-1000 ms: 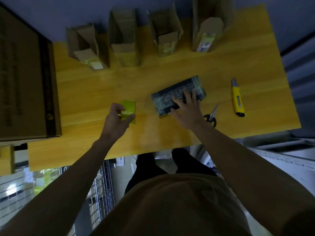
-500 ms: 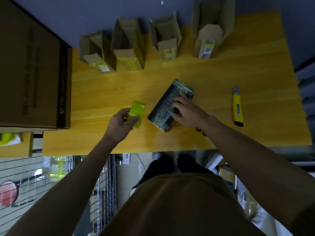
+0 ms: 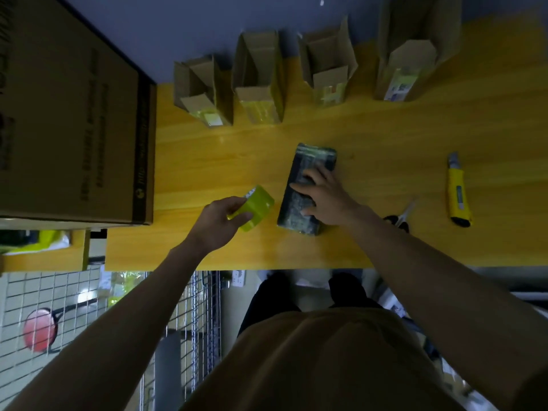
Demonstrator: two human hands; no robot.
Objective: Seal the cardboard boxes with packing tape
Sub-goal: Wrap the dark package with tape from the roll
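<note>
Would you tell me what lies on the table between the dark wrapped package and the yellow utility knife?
In the head view, scissors lie between the dark wrapped package and the yellow utility knife, beside the right hand's wrist.

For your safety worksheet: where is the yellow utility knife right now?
In the head view, the yellow utility knife lies on the wooden table's right side, just right of the black-handled scissors.

Roll of yellow-green packing tape (image 3: 253, 209), gripped and tilted, just left of dark plastic-wrapped flat package (image 3: 308, 185) lying lengthwise on yellow wooden table (image 3: 385, 137). Along far edge, four open brown cardboard boxes (image 3: 204, 90) (image 3: 259, 81) (image 3: 327, 63) (image 3: 412, 48), upright, flaps raised.
</note>
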